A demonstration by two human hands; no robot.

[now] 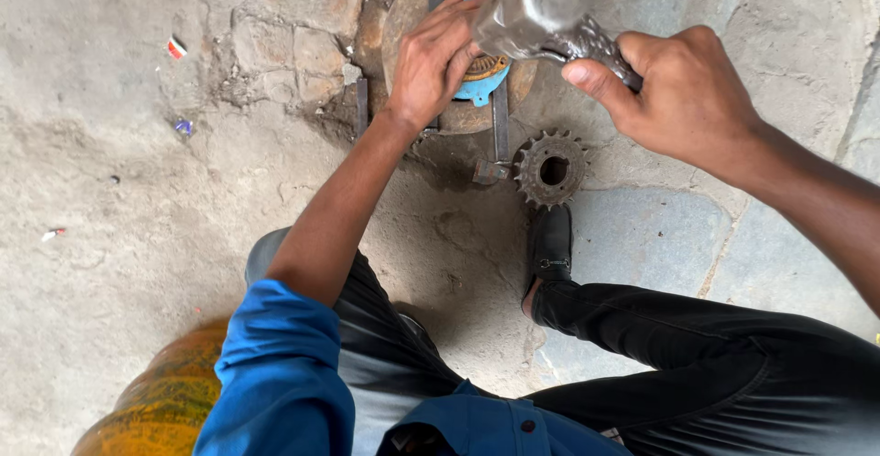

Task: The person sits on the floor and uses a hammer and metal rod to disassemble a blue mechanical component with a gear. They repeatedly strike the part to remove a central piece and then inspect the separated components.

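My left hand [431,60] presses down on a blue metal part with a brass-coloured toothed ring [483,78], which rests on a round rusty plate [408,11] on the ground. My right hand [683,94] grips the handle of a heavy steel hammer [536,2], whose blurred head hangs just above the blue part, close to my left fingers. A rusty toothed sprocket [550,169] lies on the ground just below the plate, apart from both hands.
Flat metal bars [500,121] cross the plate. The ground is cracked concrete and stone slabs [642,236]. My black shoe [553,241] stands just under the sprocket. An orange-yellow cylinder [170,396] sits at the lower left beside my knee.
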